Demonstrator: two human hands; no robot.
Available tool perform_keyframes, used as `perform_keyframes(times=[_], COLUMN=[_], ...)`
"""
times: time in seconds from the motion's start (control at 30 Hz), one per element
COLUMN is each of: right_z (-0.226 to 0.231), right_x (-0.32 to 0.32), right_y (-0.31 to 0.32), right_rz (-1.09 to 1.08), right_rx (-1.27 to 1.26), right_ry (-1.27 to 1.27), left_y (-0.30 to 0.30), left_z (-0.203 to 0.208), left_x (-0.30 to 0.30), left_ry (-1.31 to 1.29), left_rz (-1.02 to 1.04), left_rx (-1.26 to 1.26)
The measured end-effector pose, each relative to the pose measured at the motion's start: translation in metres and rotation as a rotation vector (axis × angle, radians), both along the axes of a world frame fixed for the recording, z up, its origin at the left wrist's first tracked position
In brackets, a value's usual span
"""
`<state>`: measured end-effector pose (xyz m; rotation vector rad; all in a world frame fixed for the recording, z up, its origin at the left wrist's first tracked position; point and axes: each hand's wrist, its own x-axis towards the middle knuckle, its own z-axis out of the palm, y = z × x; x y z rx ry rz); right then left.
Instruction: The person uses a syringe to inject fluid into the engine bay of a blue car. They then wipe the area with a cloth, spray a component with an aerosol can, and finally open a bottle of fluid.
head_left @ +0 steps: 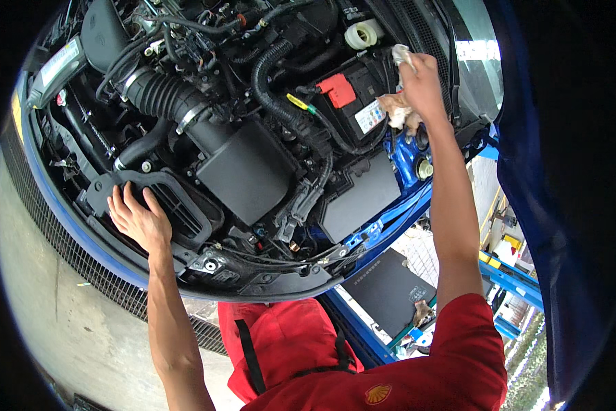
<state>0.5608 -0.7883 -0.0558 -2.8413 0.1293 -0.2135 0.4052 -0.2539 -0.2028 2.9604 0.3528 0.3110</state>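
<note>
My left hand (141,218) rests with fingers spread on the black plastic air intake duct (174,205) at the front of the engine bay. Over at the far right, my right hand (423,85) is closed around a crumpled whitish-brown rag (398,108), part of which hangs below the fist. That rag is beside the car battery (361,96), which has a red terminal cover (337,90). Close by are a cream reservoir (361,35) and a pale round cap (424,169) near the blue body panel.
A black air filter box (248,171) with a ribbed intake hose (161,94) fills the middle. The dark fuse box cover (361,198) lies right of it. The raised blue hood (548,205) borders the right. A cart with a black top (388,293) stands beyond the fender.
</note>
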Motion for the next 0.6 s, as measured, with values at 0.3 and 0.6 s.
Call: perform_keyframes(times=[0.3, 0.6], right_z=[-0.046, -0.033], right_x=[0.086, 0.097], right_y=[0.007, 0.038], right_rz=[-0.025, -0.055], right_rx=[-0.206, -0.458], right_ry=[0.402, 0.552], left_y=[0.001, -0.001], left_z=[0.004, 0.007], left_x=[0.000, 0.002], left_ry=[0.030, 0.049], left_rz=[0.008, 0.022], left_rx=[-0.026, -0.028])
